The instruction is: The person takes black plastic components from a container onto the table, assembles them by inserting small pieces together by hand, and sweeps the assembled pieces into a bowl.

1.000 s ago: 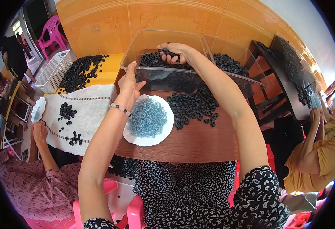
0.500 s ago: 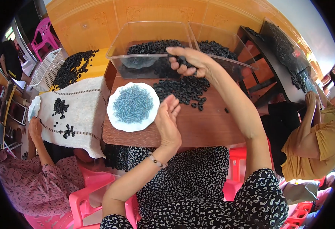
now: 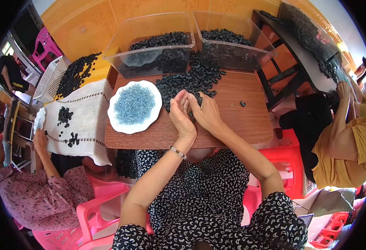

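Note:
My hands meet over the near edge of a pile of small black ring-like pieces (image 3: 183, 85) on the brown table (image 3: 241, 121). My left hand (image 3: 183, 118) is open and cupped, palm turned to the right, fingers pointing away from me. Against it, my right hand (image 3: 208, 113) is closed round several black pieces; a few show between the two palms, the rest hidden by the fingers. Left of my hands lies a white scalloped plate (image 3: 156, 116) heaped with tiny blue-grey beads (image 3: 134, 102).
Two clear plastic bins (image 3: 149, 58) with black pieces stand at the table's back. One loose piece (image 3: 242, 103) lies to the right. On the left, a person in a pink top (image 3: 45, 196) sits by a cloth-covered table (image 3: 87, 112); another in mustard (image 3: 341, 154) sits at right.
My right hand has come down from above the bins with black pieces and now meets my left palm. The view has shifted slightly.

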Demonstrator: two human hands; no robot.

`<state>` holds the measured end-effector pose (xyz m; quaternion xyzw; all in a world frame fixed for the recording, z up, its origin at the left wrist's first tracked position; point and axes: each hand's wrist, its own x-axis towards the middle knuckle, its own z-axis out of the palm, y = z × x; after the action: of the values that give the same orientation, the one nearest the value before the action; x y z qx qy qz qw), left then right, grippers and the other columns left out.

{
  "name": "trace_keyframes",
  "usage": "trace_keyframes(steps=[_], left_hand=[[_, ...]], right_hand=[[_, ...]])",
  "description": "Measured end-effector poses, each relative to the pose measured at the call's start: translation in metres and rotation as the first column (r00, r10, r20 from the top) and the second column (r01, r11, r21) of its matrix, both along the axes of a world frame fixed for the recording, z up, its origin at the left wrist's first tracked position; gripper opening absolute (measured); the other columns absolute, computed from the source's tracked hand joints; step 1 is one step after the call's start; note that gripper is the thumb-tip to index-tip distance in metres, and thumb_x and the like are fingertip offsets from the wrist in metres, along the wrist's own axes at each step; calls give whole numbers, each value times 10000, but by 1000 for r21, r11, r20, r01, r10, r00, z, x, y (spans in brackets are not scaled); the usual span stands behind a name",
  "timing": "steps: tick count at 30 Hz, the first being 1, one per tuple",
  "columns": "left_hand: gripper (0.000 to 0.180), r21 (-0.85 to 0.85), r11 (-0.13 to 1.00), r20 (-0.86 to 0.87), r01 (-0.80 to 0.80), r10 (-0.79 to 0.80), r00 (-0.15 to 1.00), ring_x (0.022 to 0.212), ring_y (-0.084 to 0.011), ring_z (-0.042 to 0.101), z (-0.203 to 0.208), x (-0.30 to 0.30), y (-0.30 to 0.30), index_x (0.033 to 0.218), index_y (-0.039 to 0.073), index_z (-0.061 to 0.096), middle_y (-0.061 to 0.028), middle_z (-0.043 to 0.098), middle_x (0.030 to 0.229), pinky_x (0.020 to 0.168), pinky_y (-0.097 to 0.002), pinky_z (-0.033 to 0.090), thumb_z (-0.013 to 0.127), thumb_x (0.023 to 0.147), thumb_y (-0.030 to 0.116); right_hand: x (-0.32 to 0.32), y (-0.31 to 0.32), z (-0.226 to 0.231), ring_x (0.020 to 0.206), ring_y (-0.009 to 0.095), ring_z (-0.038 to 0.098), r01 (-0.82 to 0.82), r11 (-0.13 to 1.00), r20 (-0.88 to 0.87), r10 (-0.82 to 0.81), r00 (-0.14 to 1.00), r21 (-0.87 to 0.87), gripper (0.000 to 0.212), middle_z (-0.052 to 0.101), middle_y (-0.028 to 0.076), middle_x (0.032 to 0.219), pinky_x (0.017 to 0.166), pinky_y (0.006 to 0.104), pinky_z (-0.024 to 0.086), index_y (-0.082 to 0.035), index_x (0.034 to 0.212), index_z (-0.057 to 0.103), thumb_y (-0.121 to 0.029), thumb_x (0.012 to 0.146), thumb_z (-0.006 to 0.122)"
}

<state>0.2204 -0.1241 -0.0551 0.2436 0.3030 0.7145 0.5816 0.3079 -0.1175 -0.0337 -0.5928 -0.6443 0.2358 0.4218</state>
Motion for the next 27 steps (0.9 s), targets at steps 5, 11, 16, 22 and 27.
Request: trace_keyframes(steps=[5, 11, 16, 22, 27], left_hand=[[644, 38, 999, -103, -17, 20, 995, 1219, -255, 563, -1, -1, 0, 1295, -44, 554, -160, 593, 1312, 1091, -377, 408, 306, 1077, 509], [649, 50, 996, -56, -75, 78, 995, 1253, -280, 560, -4, -4, 3, 1264, -59, 559, -185, 597, 1304, 1125, -407, 387, 321, 1076, 515], [669, 27, 996, -34, -85, 86, 996, 1276, -286, 552, -5, -9, 2, 1278, -66, 543, -186, 596, 1306, 1145, -410, 373, 321, 1071, 530], [676, 48, 995, -38, -89, 91, 995, 1308, -284, 524, -9, -11, 3, 1307, -81, 525, -184, 568, 1334, 1166, -421, 340, 311, 1077, 517], [679, 43, 995, -19, -93, 94, 995, 1304, -281, 526, -8, -12, 2, 1299, -84, 533, -186, 576, 1329, 1162, -420, 341, 323, 1073, 521]], right_hand=[[-4, -1, -1, 837, 431, 651, 31, 999, -23, -30, 999, 18, 349, 660, 273, 927, 742, 478, 494, 38, 949, 608, -303, 989, 549], [2, 0, -1, 746, 242, 649, 5, 997, -474, -40, 880, -75, 347, 659, 163, 811, 703, 381, 501, 51, 968, 641, -282, 980, 541], [22, 7, -10, 824, 170, 651, -17, 999, -502, -2, 865, -33, 407, 673, 118, 840, 781, 304, 502, 78, 1010, 651, -297, 1015, 494], [33, 9, -11, 932, 187, 650, 42, 996, -630, -84, 772, -82, 531, 681, 154, 1056, 822, 305, 558, 134, 1015, 665, -360, 1047, 474], [37, 14, -16, 894, 144, 643, 53, 993, -625, -108, 773, -106, 492, 694, 123, 1004, 829, 292, 560, 120, 983, 686, -350, 1028, 546]])
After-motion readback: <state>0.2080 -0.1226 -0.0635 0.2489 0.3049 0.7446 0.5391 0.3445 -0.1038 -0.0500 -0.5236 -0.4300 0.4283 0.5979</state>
